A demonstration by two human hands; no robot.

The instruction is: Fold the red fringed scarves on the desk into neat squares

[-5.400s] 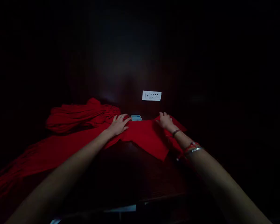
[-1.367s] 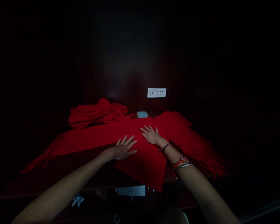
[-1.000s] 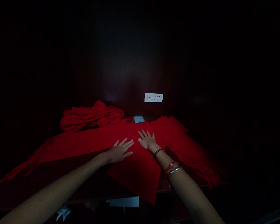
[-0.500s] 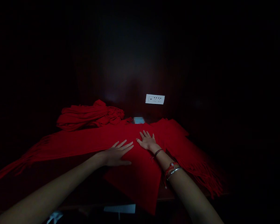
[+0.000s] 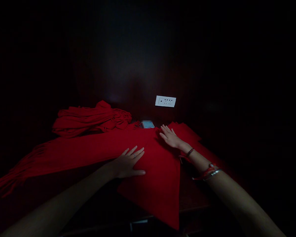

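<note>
A red fringed scarf point(image 5: 88, 151) lies spread over the dark table, its fringe at the left. One pointed part of it hangs over the front edge. My left hand point(image 5: 127, 164) rests on the scarf with fingers spread, a ring on one finger. Further back and to the right is my right hand point(image 5: 171, 136), fingers stretched out, at the scarf's upper right part; whether its palm presses on the cloth I cannot tell. More red cloth point(image 5: 187, 131) lies behind and under my right forearm, which wears bracelets.
A heap of crumpled red scarves point(image 5: 91, 120) sits at the back left. By the wall lies a small light-blue item point(image 5: 148, 124), partly blurred. A white socket panel point(image 5: 165, 101) is on the dark wall. The table's front edge point(image 5: 194, 209) shows faintly.
My right hand has moved right and slightly away from me across the scarf. My left hand stays spread on the cloth, nearly in place. The view has shifted a little.
</note>
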